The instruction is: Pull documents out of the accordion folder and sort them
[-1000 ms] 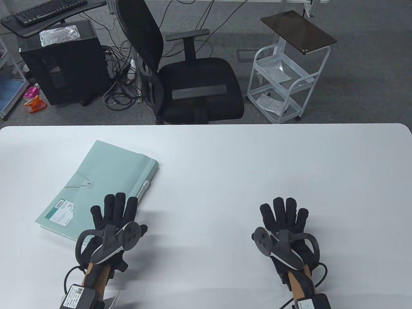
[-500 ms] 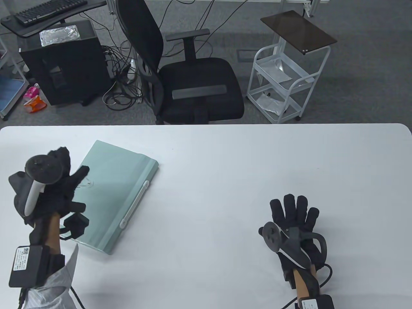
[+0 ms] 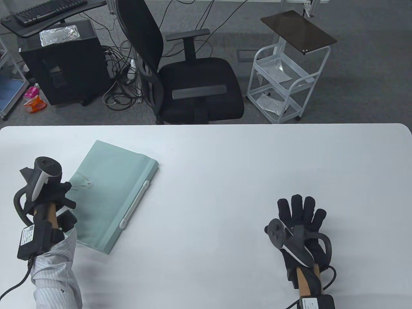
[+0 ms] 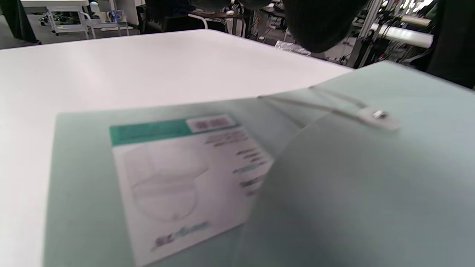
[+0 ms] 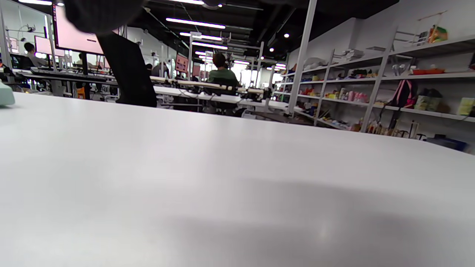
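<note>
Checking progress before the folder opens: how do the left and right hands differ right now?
The left hand is at the left edge of the accordion folder, turned on its side; the right hand lies flat, fingers spread, on the bare table, far from the folder. Left fingers are hidden; right ones show. Both wear black gloves with trackers.

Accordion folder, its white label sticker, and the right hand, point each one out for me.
accordion folder [image 3: 119, 180]: table view, middle of its green cover.
label sticker [image 4: 178, 174]: left wrist view, blurred white centre of the sticker.
right hand [image 3: 301, 217]: table view, back of the glove below the spread fingers.
</note>
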A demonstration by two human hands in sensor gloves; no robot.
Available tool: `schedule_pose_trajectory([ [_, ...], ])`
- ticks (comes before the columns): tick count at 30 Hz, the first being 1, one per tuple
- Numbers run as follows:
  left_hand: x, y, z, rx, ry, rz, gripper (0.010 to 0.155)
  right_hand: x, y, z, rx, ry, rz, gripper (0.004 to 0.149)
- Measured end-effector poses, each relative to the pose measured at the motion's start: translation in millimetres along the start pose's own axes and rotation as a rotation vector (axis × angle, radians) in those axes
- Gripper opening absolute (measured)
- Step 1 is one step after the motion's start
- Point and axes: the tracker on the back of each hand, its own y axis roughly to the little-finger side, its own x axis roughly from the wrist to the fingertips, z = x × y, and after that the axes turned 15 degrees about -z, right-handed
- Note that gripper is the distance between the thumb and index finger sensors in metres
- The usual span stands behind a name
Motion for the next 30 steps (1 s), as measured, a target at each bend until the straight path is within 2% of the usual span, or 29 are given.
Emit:
schedule_pose_trajectory([
  [5,12.8,25.7,-29.3,-0.023,0.091,0.059,0.079,1.5,-3.7,2.9,-0.025,-0.019,-0.013,0.083],
  [8,14.5,34.0,-35.5,-0.063,0.109,0.072,0.080,1.7,-5.4,3.2,-0.036,-0.021,-0.019,0.084],
  [11,15.3,38.1,-38.3,-0.102,0.139,0.076,0.073,1.6,-6.7,3.6,-0.044,-0.023,-0.022,0.084],
  [22,14.1,28.4,-43.2,0.037,0.058,0.097,0.068,0.9,-7.1,4.8,-0.050,-0.058,-0.013,0.085],
  [24,13.6,26.0,-42.5,0.064,0.044,0.101,0.063,1.0,-6.8,4.9,-0.046,-0.064,-0.012,0.085],
  [27,11.5,23.0,-39.5,0.090,0.044,0.097,0.049,1.1,-6.7,4.8,-0.042,-0.063,-0.012,0.085],
  [30,7.2,23.2,-33.9,0.048,0.035,0.077,0.047,0.8,-6.4,4.8,-0.038,-0.056,-0.014,0.085],
])
